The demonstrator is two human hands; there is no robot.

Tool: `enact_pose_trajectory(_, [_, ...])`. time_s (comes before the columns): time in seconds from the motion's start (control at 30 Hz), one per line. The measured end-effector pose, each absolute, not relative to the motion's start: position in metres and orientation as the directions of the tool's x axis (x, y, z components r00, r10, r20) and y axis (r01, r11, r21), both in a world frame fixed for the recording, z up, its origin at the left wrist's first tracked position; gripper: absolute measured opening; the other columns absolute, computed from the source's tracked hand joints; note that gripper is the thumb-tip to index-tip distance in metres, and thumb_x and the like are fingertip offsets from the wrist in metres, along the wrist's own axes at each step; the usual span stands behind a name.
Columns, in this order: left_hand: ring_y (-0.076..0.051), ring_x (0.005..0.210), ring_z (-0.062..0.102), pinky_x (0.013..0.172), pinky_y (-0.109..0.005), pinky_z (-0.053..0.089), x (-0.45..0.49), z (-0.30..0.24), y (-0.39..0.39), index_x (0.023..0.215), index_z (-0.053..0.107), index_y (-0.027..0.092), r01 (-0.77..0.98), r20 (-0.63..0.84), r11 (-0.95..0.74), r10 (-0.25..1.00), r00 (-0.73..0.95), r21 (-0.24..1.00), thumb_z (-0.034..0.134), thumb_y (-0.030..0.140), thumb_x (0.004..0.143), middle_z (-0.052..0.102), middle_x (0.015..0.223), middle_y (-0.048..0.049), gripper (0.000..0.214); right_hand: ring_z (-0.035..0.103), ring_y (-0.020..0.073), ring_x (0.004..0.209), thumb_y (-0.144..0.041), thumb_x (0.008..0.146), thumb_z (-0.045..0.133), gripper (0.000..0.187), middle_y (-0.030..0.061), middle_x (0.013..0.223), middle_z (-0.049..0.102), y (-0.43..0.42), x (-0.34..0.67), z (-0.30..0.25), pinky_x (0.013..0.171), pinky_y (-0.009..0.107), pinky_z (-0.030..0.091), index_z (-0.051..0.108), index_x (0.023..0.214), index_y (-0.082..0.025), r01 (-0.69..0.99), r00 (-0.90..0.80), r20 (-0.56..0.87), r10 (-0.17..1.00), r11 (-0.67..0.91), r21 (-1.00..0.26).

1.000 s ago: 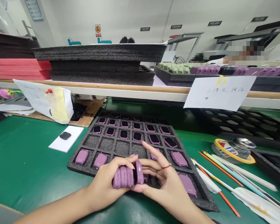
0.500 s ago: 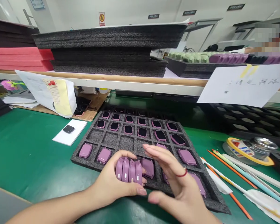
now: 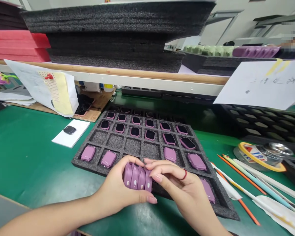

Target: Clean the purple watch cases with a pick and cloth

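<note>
So left to right: on the green counter (image 3: 27,157) there's a black foam tray (image 3: 79,160), and the left grip (image 3: 118,185) is cupped tight around a row of four purple watch cases (image 3: 137,177) standing on edge at bottom center, with the row's long axis running left to right. The left grip is the nearer one, since the cases sit right in that palm, while the right grip (image 3: 184,188) is narrow, its fingers (image 3: 162,168) curled over the row's right end. More purple cases (image 3: 170,154) sit in the tray pockets off to the right, and orange-and-white sticks (image 3: 238,173) lie on the counter at lower right.
</note>
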State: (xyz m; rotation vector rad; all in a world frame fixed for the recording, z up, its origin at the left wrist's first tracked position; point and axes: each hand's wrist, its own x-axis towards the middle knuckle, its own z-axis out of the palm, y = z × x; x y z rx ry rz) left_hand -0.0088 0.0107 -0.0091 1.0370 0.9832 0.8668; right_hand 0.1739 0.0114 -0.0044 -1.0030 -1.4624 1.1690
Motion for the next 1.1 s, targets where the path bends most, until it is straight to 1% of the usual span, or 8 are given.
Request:
enact_pose_trajectory(0.1, [-0.022, 0.084, 0.067, 0.078, -0.035, 0.054, -0.008, -0.011, 0.011, 0.098, 0.058, 0.023, -0.096, -0.237, 0.280, 0.918, 0.318, 0.955, 0.095, 0.023, 0.050, 0.070, 0.099, -0.0018, 0.061, 0.067, 0.0280, 0.119, -0.053, 0.085, 0.073, 0.026, 0.0072, 0.111, 0.076, 0.011, 0.175, -0.004, 0.106, 0.046, 0.053, 0.079, 0.078, -0.029, 0.047, -0.202, 0.149, 0.968, 0.162, -0.986])
enact_pose_trajectory(0.17, [-0.021, 0.087, 0.067, 0.077, -0.032, 0.054, -0.008, -0.012, 0.012, 0.098, 0.059, 0.022, -0.086, -0.203, 0.238, 0.933, 0.297, 0.967, 0.095, 0.022, 0.051, 0.069, 0.100, -0.0015, 0.059, 0.065, 0.0290, 0.123, -0.055, 0.084, 0.072, 0.028, 0.0086, 0.121, 0.072, 0.009, 0.174, -0.004, 0.107, 0.045, 0.052, 0.079, 0.078, -0.028, 0.066, -0.232, 0.104, 0.967, 0.122, -0.990])
enact_pose_trajectory(0.23, [-0.021, 0.090, 0.066, 0.078, -0.031, 0.054, -0.007, -0.012, 0.012, 0.097, 0.060, 0.022, -0.077, -0.182, 0.211, 0.943, 0.280, 0.975, 0.095, 0.023, 0.051, 0.069, 0.101, -0.0016, 0.059, 0.064, 0.0295, 0.123, -0.057, 0.085, 0.071, 0.031, 0.0098, 0.124, 0.070, 0.008, 0.174, -0.005, 0.105, 0.045, 0.053, 0.080, 0.079, -0.028, 0.091, -0.242, 0.076, 0.967, 0.100, -0.991])
enact_pose_trajectory(0.47, [-0.020, 0.085, 0.063, 0.076, -0.031, 0.053, -0.007, -0.013, 0.010, 0.098, 0.059, 0.022, -0.060, -0.221, 0.247, 0.935, 0.278, 0.967, 0.095, 0.026, 0.050, 0.068, 0.098, -0.0008, 0.060, 0.068, 0.0271, 0.115, -0.055, 0.088, 0.068, 0.029, 0.0081, 0.119, 0.073, 0.009, 0.174, -0.004, 0.099, 0.041, 0.057, 0.079, 0.081, -0.029, 0.155, -0.244, 0.088, 0.966, 0.129, -0.979])
enact_pose_trajectory(0.6, [-0.020, 0.085, 0.062, 0.076, -0.031, 0.051, -0.007, -0.010, 0.010, 0.098, 0.059, 0.022, -0.057, -0.240, 0.265, 0.931, 0.276, 0.963, 0.095, 0.025, 0.049, 0.068, 0.096, -0.0003, 0.061, 0.070, 0.0270, 0.109, -0.057, 0.087, 0.068, 0.033, 0.0086, 0.116, 0.074, 0.010, 0.174, -0.001, 0.097, 0.042, 0.058, 0.079, 0.078, -0.028, 0.174, -0.249, 0.099, 0.963, 0.145, -0.974])
enact_pose_trajectory(0.77, [-0.018, 0.086, 0.062, 0.078, -0.031, 0.051, -0.007, -0.007, 0.010, 0.096, 0.056, 0.021, -0.081, -0.234, 0.269, 0.924, 0.303, 0.960, 0.094, 0.024, 0.053, 0.067, 0.096, -0.0002, 0.057, 0.070, 0.0271, 0.109, -0.050, 0.088, 0.070, 0.026, 0.0089, 0.116, 0.074, 0.009, 0.175, 0.001, 0.098, 0.043, 0.056, 0.080, 0.079, -0.027, 0.196, -0.259, 0.112, 0.959, 0.166, -0.966])
enact_pose_trajectory(0.93, [-0.017, 0.086, 0.060, 0.078, -0.030, 0.050, -0.006, -0.007, 0.009, 0.098, 0.057, 0.021, -0.094, -0.239, 0.276, 0.926, 0.293, 0.956, 0.094, 0.023, 0.053, 0.066, 0.097, 0.0002, 0.058, 0.072, 0.0242, 0.106, -0.039, 0.091, 0.069, 0.016, 0.0066, 0.111, 0.075, 0.008, 0.174, -0.004, 0.094, 0.039, 0.058, 0.079, 0.083, -0.030, 0.199, -0.232, 0.216, 0.949, 0.263, -0.944])
enact_pose_trajectory(1.1, [-0.017, 0.091, 0.062, 0.083, -0.029, 0.050, -0.006, -0.006, 0.009, 0.099, 0.059, 0.021, -0.123, -0.237, 0.278, 0.932, 0.273, 0.953, 0.094, 0.019, 0.053, 0.065, 0.099, 0.0013, 0.058, 0.073, 0.0203, 0.100, -0.028, 0.091, 0.070, 0.009, 0.0041, 0.104, 0.076, 0.006, 0.169, -0.012, 0.090, 0.033, 0.059, 0.077, 0.086, -0.031, 0.208, -0.203, 0.323, 0.924, 0.364, -0.908])
